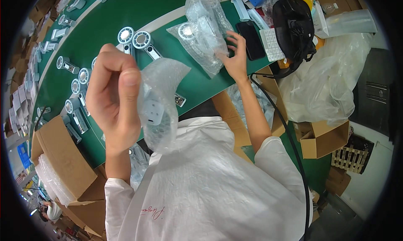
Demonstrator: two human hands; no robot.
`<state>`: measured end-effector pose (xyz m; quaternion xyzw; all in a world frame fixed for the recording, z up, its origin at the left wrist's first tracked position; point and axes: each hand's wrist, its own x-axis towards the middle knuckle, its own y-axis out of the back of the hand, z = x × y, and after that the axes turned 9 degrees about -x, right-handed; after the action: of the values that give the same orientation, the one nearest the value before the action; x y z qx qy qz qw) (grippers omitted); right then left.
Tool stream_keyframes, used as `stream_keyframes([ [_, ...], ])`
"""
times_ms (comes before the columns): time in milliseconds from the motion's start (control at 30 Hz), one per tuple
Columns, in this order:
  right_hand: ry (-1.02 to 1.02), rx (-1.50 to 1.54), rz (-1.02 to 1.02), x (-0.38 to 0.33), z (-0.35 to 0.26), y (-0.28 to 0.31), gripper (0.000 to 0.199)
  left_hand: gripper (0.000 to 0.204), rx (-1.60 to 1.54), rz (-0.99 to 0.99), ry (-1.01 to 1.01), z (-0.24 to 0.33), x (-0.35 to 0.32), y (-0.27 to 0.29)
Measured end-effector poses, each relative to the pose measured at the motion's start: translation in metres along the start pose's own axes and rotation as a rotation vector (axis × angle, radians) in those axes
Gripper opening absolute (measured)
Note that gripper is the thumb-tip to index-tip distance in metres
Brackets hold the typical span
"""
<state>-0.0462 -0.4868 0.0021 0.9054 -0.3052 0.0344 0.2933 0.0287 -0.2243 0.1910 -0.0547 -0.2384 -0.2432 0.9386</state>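
My left hand [113, 94] is raised close in front of me, thumb and fingers closed on a bubble-wrap bag [168, 75]. Inside that bag is a pale blue plastic piece [153, 111] with small dark holes. Farther right, my right hand [236, 58] rests at the edge of a clear plastic bag [210, 58], thumb touching it and fingers spread. Through its film several light blue, round-headed parts show. Between my hands, handheld fans [142, 40] lie on the green table, their handles showing exposed inner parts. My left fingertips partly hide what they pinch.
More fans [67, 65] lie along the table's left side. A black phone [250, 40], a white keypad [272, 44] and a black bag [294, 24] are at the right. Open cardboard boxes [63, 157] stand at the lower left and beneath my right arm. A black cable [289, 144] runs down past it.
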Motion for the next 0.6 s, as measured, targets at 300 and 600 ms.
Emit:
stream_keyframes([
  [300,0.122,0.172,0.122,0.017,0.004,-0.024,0.050,0.008,-0.007,-0.134,-0.004,-0.021,0.031,-0.013],
  [600,-0.004,0.348,0.096,0.047,0.002,-0.020,0.030,0.010,0.378,-0.257,-0.246,-0.077,0.107,-0.041],
])
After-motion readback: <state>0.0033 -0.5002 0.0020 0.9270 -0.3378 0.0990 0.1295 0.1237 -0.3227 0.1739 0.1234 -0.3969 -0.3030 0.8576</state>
